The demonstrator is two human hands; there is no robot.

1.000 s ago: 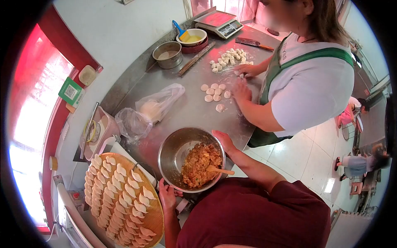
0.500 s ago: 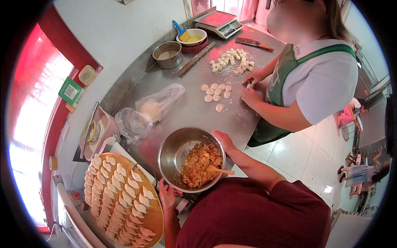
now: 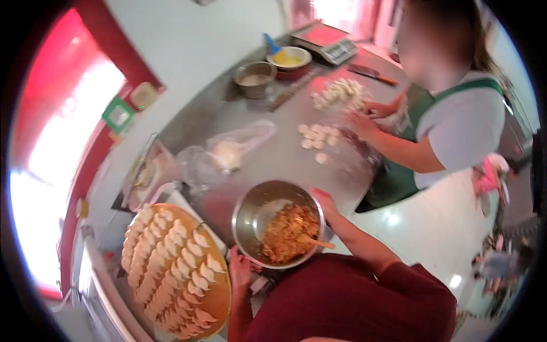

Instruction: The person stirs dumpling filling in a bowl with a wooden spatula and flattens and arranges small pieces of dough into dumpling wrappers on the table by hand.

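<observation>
A steel bowl (image 3: 248, 216) sits at the near edge of the steel table, against my maroon shirt. It holds an orange-brown minced filling (image 3: 288, 231), and a wooden spoon (image 3: 316, 241) rests in it. My left hand (image 3: 242, 267) grips the bowl's lower left side, its fingers curled near the rim. At the bowl's upper right, my right hand (image 3: 323, 202) is closed on the rim, fingers partly hidden behind it. Left of the bowl, a round wooden board (image 3: 219, 296) carries rows of shaped dumplings (image 3: 171, 268). The picture is blurred by motion.
Across the table (image 3: 285, 157), a co-worker in a green apron (image 3: 399, 182) handles dough. Near them are dough pieces (image 3: 339, 93) and flattened discs (image 3: 317, 135). Behind stand a scale (image 3: 325, 43), a bowl with a brush (image 3: 289, 58), and a sieve (image 3: 254, 78). A bagged dough lump (image 3: 228, 154) lies mid-table.
The view has shifted, so the whole scene sits further right and lower. My hands stay on the bowl. The co-worker's hands have moved to the dough pieces.
</observation>
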